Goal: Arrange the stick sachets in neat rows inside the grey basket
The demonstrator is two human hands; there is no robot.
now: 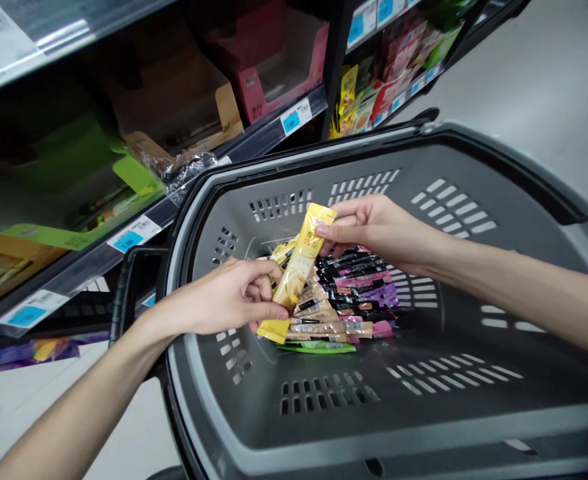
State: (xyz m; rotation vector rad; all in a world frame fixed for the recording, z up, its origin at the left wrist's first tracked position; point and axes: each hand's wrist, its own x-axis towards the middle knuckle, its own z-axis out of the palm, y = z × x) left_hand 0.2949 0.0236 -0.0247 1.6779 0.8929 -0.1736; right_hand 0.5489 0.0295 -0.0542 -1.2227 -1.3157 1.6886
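Observation:
A slim yellow sachet [300, 272] is held slantwise over a grey shopping basket [354, 380]. My left hand [229, 293] pinches its lower end between thumb and fingers. At the upper end, my right hand [367, 230] grips the sachet's edge, thumb in front. Below, on the basket floor, lie several slim packets in tan, black, pink and purple [349, 293]. A green packet [319, 347] rests at the near side of the pile. Another yellow packet [284, 250] shows partly behind the held one.
Shelves with price labels [295, 117] run along the left and back. On them stand an open pink box [254, 93], a green box [137, 175] and a brown carton [229, 110]. The basket's black handle [124, 300] sticks out at left. Pale floor [529, 73] shows at upper right.

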